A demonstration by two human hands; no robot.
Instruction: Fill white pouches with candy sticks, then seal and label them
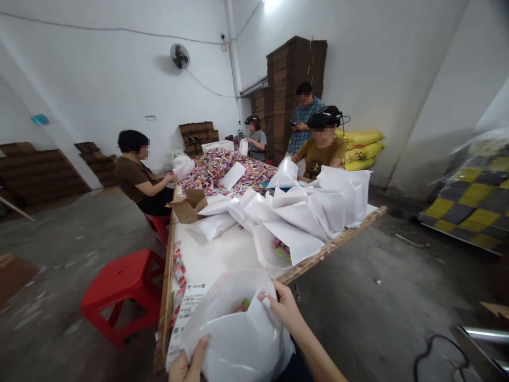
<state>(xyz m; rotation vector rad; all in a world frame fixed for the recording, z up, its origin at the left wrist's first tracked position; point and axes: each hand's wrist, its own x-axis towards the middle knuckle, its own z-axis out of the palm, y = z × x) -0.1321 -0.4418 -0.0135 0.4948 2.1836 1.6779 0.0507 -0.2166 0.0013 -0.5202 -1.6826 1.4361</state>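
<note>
A white plastic bag (238, 339) stands open at the table's near end, with small red and green items showing inside. At the bag's lower left edge, my left hand (191, 363) pinches the rim between thumb and fingers. My right hand (280, 305) grips the upper right edge of the same bag. Under the bag's left side lies a sheet of printed labels (186, 310). Just beyond, another white bag (292, 241) lies open with colourful wrapped pieces in its mouth.
Filled white bags (338, 204) crowd the table (214, 252). Behind them are a wrapped-piece heap (218, 167) and a cardboard box (189, 206). Several people surround the table. A red stool (123, 281) stands left; yellow sacks (361, 148) are stacked behind.
</note>
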